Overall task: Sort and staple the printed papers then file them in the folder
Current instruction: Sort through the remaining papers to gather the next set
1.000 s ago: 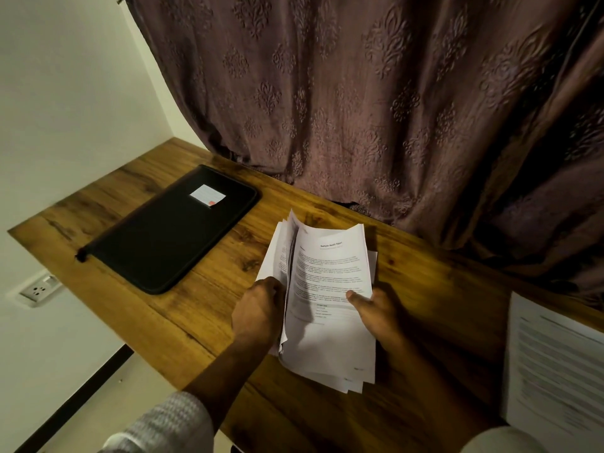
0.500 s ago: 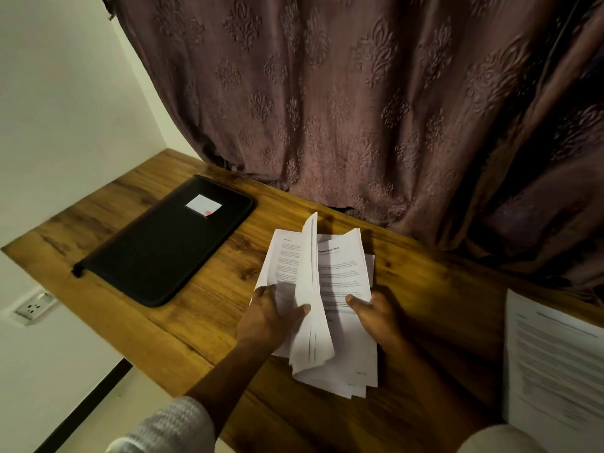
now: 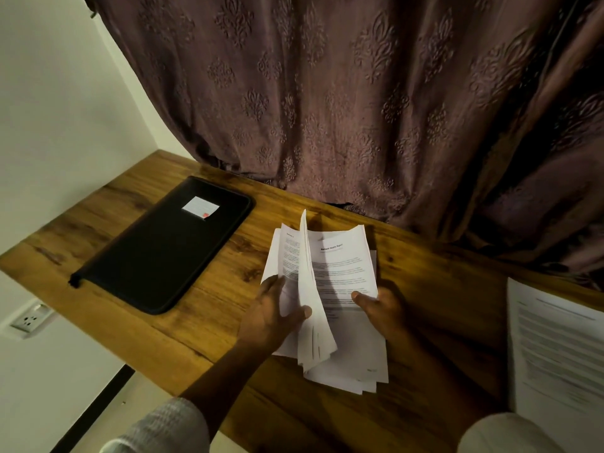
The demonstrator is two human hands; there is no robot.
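**Both hands on the stack, a sheaf of pages stood on edge**

Head view. The printed papers [image 3: 343, 266] lie on the wooden table [image 3: 441, 289] just below the middle of the picture, fanned open like a book. A thin sheaf of raised sheets [image 3: 310, 305] stands nearly on edge between the two halves. Its top corner points to twelve o'clock and its lower end curls over the pile. The right half shows a title page with lines of text too small to read.

The left hand [image 3: 271, 318] comes in from seven o'clock and holds the papers. Its thumb [image 3: 306, 311] presses on the raised sheets and a fingertip rests on the left-hand page. The other fingers are hidden. The right hand [image 3: 382, 308], at three o'clock of the stack, grasps the right half. Its thumb lies across the top sheet and its fingers are out of sight beneath.

The black folder [image 3: 163, 253] lies flat and closed at ten o'clock from the stack, apart from it. It carries a white label [image 3: 200, 207] near its far end.

A second set of printed pages [image 3: 555, 354] lies at four o'clock, at the picture's right edge. A patterned mauve curtain [image 3: 359, 93] hangs behind the table from eleven to two o'clock. A wall socket [image 3: 31, 318] sits at nine o'clock below the table edge. A pale knitted sleeve [image 3: 163, 426] covers the left forearm at seven o'clock.
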